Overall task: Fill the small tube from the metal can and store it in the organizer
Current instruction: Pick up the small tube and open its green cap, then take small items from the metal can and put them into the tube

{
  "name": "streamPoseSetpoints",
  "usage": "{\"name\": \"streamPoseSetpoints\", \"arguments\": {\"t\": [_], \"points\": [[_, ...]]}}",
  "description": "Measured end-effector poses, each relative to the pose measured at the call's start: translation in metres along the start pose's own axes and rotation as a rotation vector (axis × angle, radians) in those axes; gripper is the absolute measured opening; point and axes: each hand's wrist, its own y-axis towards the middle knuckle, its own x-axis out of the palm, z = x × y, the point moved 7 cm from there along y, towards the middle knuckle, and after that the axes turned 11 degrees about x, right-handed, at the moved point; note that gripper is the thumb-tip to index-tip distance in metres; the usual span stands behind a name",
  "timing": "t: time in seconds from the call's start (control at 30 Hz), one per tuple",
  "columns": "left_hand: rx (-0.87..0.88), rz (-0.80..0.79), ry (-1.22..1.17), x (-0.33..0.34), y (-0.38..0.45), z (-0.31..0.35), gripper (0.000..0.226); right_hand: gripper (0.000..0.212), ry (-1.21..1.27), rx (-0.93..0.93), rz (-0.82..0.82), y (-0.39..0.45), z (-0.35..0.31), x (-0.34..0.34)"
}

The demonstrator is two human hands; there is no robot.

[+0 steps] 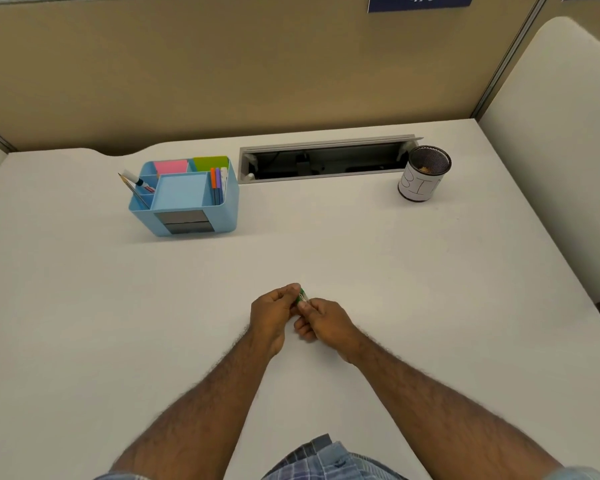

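Near the front edge of the desk (326, 244), at its middle, both hands are meeting over the bare top. The left hand (272, 315) is pinching the tube (302, 295) between thumb and fingertips; only a small green bit with a pale glint is showing between the two hands, so its long axis seems to be running from near left to far right, though most of it is hidden. The right hand (321, 322) is pressing thumb and forefinger together on the tube's near end, perhaps working a cap; I cannot tell which. Its other fingers are curling under.

The can (425, 174), mesh-walled with a paper label, is standing well apart at the far right, beside the right end of the open cable slot (326, 161); something brownish is lying inside it. The right hand is nearer to it. The organizer (187, 197) is sitting far left of the slot, well apart from both hands, holding sticky notes, pens and a pencil, with the left hand nearer.

White and matte, the desk is looking uncluttered, with tan partition walls closing the back.
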Motion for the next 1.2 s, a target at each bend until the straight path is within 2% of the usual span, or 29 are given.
{"name": "streamPoseSetpoints", "arguments": {"t": [0.17, 0.43, 0.53, 0.77, 1.0, 1.2], "points": [[0.121, -0.014, 0.151, -0.001, 0.006, 0.008, 0.005, 0.033, 0.002, 0.02, 0.005, 0.0, 0.001, 0.0], [-0.018, 0.04, -0.117, -0.003, 0.012, 0.007, 0.014, 0.03, -0.015, -0.031, 0.009, -0.001, 0.001, 0.003], [-0.059, 0.013, -0.142, 0.003, 0.016, 0.008, 0.015, 0.029, 0.01, -0.052, 0.012, -0.002, -0.001, 0.0], [-0.129, 0.074, -0.108, 0.008, 0.03, 0.019, 0.017, 0.031, 0.027, -0.124, -0.022, -0.002, -0.014, -0.01], [-0.149, 0.058, -0.114, 0.006, 0.042, 0.026, 0.021, 0.042, 0.219, -0.301, 0.208, 0.016, -0.058, -0.081], [-0.118, 0.082, -0.099, 0.008, 0.048, 0.034, 0.031, 0.043, 0.359, -0.441, 0.499, 0.027, -0.118, -0.179]]}}
